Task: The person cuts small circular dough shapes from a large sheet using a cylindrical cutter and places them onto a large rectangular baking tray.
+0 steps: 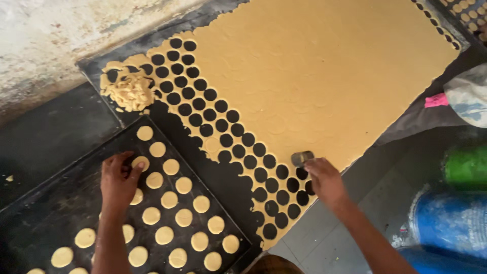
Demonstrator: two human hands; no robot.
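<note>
The work in hand is cutting small rounds out of a rolled sheet of dough (pixel 324 76) and laying them on a dark baking tray (pixel 56 203). The sheet fills the upper middle and upper right of the frame, lying on a dark work surface (pixel 45 132). Its lower left part is already a lattice of round holes, while the rest is uncut.

At the lower middle, the right hand (pixel 324 180) is closed around a small round metal cutter (pixel 302 158), which sits at the lower edge of the sheet, right where the holes give way to uncut dough. At the lower left, the left hand (pixel 119 180) is over the tray, its fingertips narrowed onto one dough round (pixel 140 162) (whether the round is already flat on the tray or only pinched, I cannot tell). Rows of dough rounds (pixel 183 217) run diagonally across the tray toward the lower middle.

A heap of dough scraps (pixel 129 91) lies at the upper left corner of the sheet. At the right edge sit a green container (pixel 466 167) and a blue container (pixel 451 220).

By my judgement this is mid-task: one round being placed, the cutter set for another. The next cut calls for pressing straight down just beside the last hole, so little dough is wasted, and the next round wants a free spot in line with its row.
</note>
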